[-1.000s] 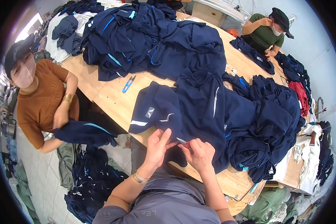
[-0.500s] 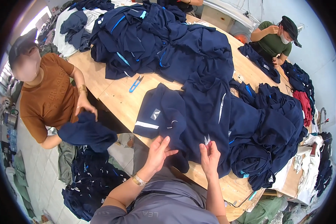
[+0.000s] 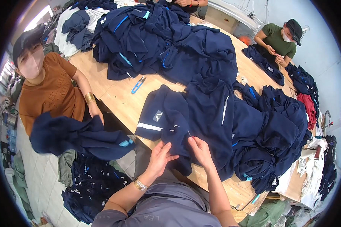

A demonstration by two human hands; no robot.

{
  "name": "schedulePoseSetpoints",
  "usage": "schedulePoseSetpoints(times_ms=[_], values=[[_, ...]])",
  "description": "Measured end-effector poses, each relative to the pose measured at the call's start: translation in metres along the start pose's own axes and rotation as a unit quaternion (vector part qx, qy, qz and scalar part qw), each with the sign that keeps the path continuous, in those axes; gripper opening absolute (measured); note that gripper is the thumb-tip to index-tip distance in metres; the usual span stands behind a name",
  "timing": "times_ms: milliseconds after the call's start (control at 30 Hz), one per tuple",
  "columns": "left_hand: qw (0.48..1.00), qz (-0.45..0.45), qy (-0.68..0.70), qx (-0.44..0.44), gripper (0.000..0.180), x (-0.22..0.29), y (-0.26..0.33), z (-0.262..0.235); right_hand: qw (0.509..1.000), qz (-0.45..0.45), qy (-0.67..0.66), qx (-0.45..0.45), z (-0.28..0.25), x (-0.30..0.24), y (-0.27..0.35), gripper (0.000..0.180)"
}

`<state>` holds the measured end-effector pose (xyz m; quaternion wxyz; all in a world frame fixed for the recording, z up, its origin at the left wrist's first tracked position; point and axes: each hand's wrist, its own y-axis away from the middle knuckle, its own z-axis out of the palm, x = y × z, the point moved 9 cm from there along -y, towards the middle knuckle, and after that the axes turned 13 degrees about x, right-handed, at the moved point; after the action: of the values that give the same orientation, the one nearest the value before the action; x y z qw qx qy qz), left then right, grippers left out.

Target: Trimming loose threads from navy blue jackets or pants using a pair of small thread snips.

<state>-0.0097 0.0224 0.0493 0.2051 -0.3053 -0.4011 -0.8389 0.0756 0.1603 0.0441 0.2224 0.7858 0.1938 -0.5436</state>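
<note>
A navy garment (image 3: pixel 172 104) with a white stripe and a small grey patch lies across the table edge in front of me. My left hand (image 3: pixel 159 159) pinches its near edge between thumb and fingers. Close beside it, over the cloth, my right hand (image 3: pixel 201 152) is closed on small thread snips (image 3: pixel 189 133); only a thin tip shows, and the rest is hidden in the fingers. A short white mark (image 3: pixel 174 128) on the cloth lies just beyond the two hands.
Blue-handled snips (image 3: pixel 137 86) lie on the wooden table (image 3: pixel 117 99). Navy garments are heaped at the far side (image 3: pixel 159 45) and the right (image 3: pixel 272 125). At left, a person in brown (image 3: pixel 58 85) handles a navy garment; another in green (image 3: pixel 278 39) sits far right.
My right hand has moved left with the snips, toward my left hand. The left hand stays in place on the cloth. The person in brown has swung a navy garment leftward.
</note>
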Motion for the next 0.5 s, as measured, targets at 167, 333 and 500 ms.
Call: schedulePoseSetpoints(times_ms=[167,333,500], values=[[1.0,0.001,-0.003,0.008,0.026,0.001,0.001,-0.001,0.993,0.001,0.108,-0.039,0.008,0.006,-0.007,0.05],[1.0,0.003,-0.007,0.004,0.026,0.001,-0.001,-0.003,0.988,-0.011,0.143,-0.051,0.009,-0.002,-0.008,0.05],[1.0,0.003,-0.008,0.003,0.027,0.001,-0.002,-0.002,0.987,-0.025,0.146,-0.056,0.013,-0.005,-0.012,0.05]])
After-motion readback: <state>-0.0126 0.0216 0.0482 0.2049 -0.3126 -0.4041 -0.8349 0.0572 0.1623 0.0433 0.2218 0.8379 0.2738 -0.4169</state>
